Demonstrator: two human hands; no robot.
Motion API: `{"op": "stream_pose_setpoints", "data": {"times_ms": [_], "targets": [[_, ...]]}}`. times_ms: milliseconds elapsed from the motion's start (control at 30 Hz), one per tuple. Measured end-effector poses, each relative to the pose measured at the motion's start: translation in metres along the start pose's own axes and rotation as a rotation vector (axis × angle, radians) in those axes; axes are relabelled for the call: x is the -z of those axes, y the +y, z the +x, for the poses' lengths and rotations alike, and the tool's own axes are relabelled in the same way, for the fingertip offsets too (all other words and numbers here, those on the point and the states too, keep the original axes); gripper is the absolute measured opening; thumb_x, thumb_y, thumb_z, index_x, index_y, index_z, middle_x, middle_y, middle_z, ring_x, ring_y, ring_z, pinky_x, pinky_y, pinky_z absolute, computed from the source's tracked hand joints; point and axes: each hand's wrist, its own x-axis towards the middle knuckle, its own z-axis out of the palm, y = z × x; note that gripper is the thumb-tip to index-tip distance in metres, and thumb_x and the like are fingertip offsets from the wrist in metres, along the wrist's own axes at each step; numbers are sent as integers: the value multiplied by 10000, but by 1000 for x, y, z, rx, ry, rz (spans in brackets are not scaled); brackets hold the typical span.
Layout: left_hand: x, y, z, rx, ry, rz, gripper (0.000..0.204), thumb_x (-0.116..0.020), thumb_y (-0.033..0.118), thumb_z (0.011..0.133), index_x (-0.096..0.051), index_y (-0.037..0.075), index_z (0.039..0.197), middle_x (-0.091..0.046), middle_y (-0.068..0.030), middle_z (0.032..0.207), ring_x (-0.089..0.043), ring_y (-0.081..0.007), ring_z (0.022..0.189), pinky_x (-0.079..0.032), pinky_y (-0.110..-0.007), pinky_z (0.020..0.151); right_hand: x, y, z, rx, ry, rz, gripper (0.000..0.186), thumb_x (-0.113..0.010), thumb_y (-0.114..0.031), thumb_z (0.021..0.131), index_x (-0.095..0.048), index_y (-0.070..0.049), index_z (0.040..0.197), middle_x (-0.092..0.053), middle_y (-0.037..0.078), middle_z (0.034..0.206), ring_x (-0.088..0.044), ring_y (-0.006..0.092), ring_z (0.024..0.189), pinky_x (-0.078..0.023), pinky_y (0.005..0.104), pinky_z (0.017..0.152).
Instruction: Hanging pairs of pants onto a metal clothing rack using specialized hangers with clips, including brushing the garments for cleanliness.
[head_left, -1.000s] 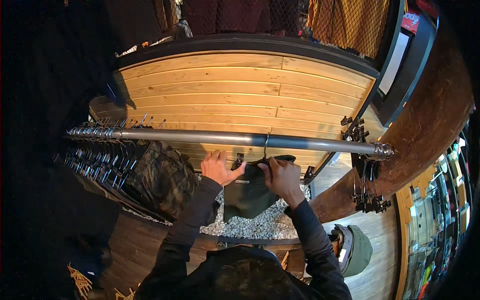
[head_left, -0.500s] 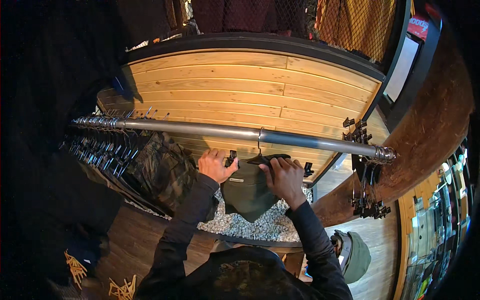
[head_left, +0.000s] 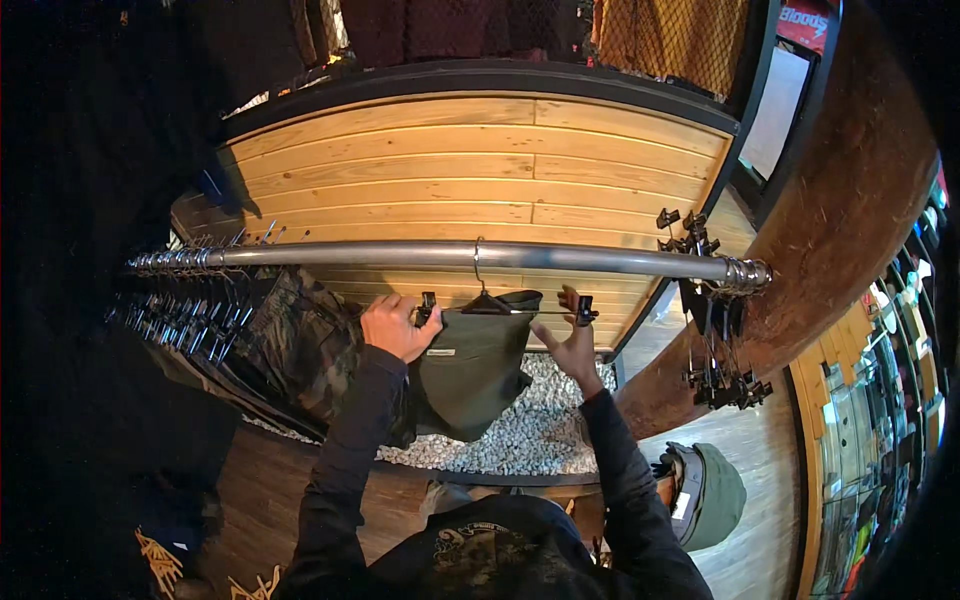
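An olive-green garment point(head_left: 462, 388) with a small pale label near its top edge hangs from a black clip hanger point(head_left: 486, 301), hooked over the metal rail. At its upper left corner, my left hand point(head_left: 393, 328) is closed on the fabric beside the hanger's left clip point(head_left: 428, 303). The garment's upper right part hangs folded and loose, short of the right clip point(head_left: 586, 311). My right hand point(head_left: 572, 350) is by that clip, thumb and fingers apart, with no fabric in it. Whether a fingertip touches the clip, I cannot tell.
The metal rail point(head_left: 400, 256) crosses in front of a wooden plank panel point(head_left: 400, 170). Camouflage trousers point(head_left: 310, 325) and other hung garments crowd its left. Several bare clip hangers point(head_left: 715, 330) bunch at its right end, beside a thick brown post point(head_left: 840, 230). White pebbles point(head_left: 540, 430) lie below.
My right hand has let go of the garment's right side and moved right, toward the right clip. The garment's right part has dropped and folded. My left hand keeps its hold.
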Motion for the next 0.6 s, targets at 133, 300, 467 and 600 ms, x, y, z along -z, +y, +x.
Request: {"op": "stream_pose_setpoints", "data": {"times_ms": [133, 300, 467, 600], "targets": [[0, 7, 1, 62, -89, 38, 342, -748, 389, 743, -685, 53, 723, -634, -148, 687, -645, -343, 686, -525, -445, 632, 8, 21, 21, -22, -276, 249, 528, -790, -332, 867, -568, 17, 1196, -606, 184, 1231, -585, 276, 1166, -468, 419, 994], [1, 7, 1, 68, -105, 55, 345, -737, 395, 754, -699, 53, 733, -646, -143, 691, -652, -345, 694, -526, -440, 630, 11, 13, -8, -141, -263, 284, 241, -756, -129, 890, -637, 13, 1044, -693, 95, 993, -672, 144, 960, -548, 329, 853], [5, 7, 2, 73, -90, 24, 370, -725, 426, 761, -709, 57, 729, -635, -148, 667, -646, -357, 668, -521, -449, 609, 1, -30, -32, -46, 242, 377, 614, -782, 33, 806, -395, -10, 1281, -687, 111, 856, -704, 169, 818, -581, 304, 781], [4, 9, 3, 112, -190, 61, 401, -718, 449, 768, -707, 50, 730, -620, -161, 650, -634, -367, 627, -501, -462, 569, 11, -51, -32, 56, 272, 204, 866, -761, 56, 806, -222, -23, 1480, -688, 122, 813, -729, 198, 823, -590, 311, 750]]}}
